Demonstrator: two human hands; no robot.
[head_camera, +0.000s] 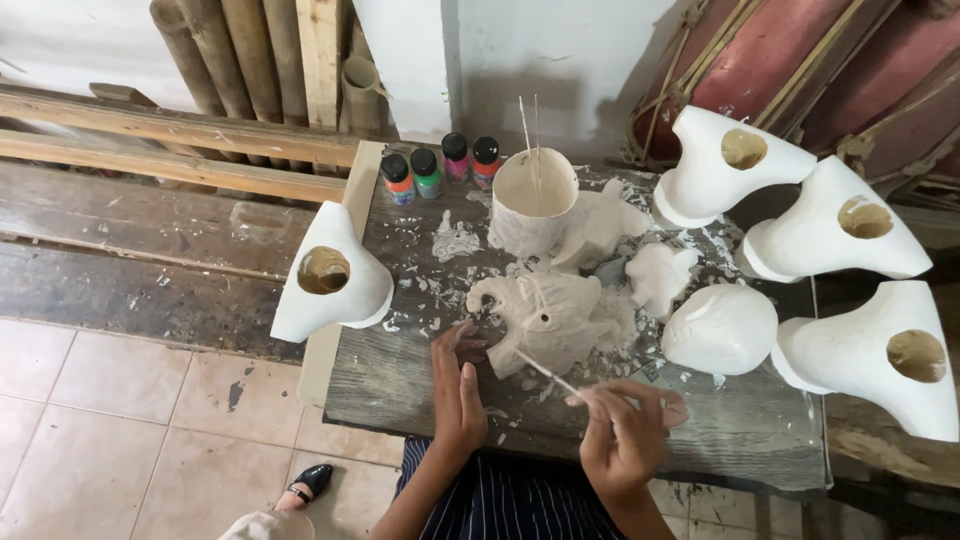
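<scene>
1. The left hand (458, 392), lower centre of the frame, lies flat with fingers spread, its fingertips touching the near-left edge of a white plaster fish figure (548, 320); its grip is released.
2. The right hand (622, 432), lower centre-right, has its grip clenched on a thin stick (548, 374), pinched between thumb and fingers, whose far tip meets the fish's lower side.
3. The fish lies at mid-frame on the worn wooden desk (400, 370), among white flakes and smears.
4. Just above it stands a white cylindrical cup (533, 200) holding two thin sticks, with four small paint bottles (440, 168) to its upper left.
5. A rounded white lump (720, 328) sits just right of the fish.
6. White hollow moulded forms (330, 275) with round openings stand at left and along the right edge.
</scene>
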